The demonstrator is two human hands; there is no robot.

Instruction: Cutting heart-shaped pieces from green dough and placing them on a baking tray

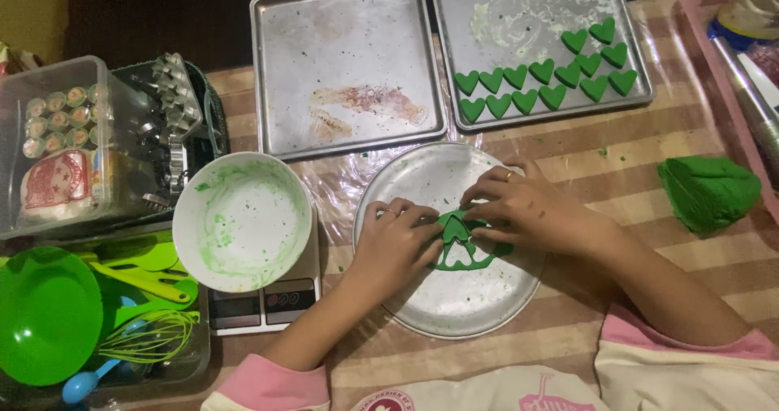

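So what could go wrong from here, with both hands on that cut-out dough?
The dough scrap under the left hand and right hand is a thin lattice of heart holes; it may well tear when lifted. The round plate sits on clear plastic film and could slide. The white bowl overhangs the scale, so a nudge might tip it.

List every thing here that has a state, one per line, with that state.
Left hand: pressing on the dough sheet.
Right hand: fingers on the dough sheet.
Dough sheet: flat on the round tray, heart holes cut out.
Round tray: crumb-speckled.
Left baking tray: bare, smeared.
Right baking tray: holds green hearts.
White bowl: emptied, green residue.
Dough lump: uncut.
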